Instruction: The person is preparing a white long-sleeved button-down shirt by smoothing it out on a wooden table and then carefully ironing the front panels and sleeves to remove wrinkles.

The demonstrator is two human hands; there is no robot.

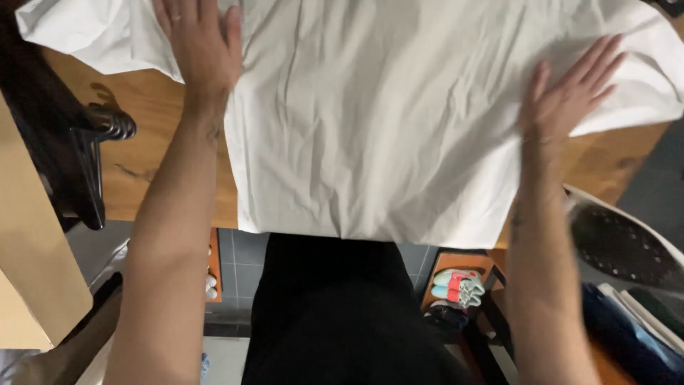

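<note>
Head view: the left hand (203, 46) and right hand (566, 96) are lying flat, fingers spread, gripping nothing, pressing a white shirt (385, 121) that is spreading between and under them on the desk (153, 142).

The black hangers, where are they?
In the head view, the black plastic hangers lie on the left side of the wooden table, just left of the person's left forearm and the white shirt.
</note>
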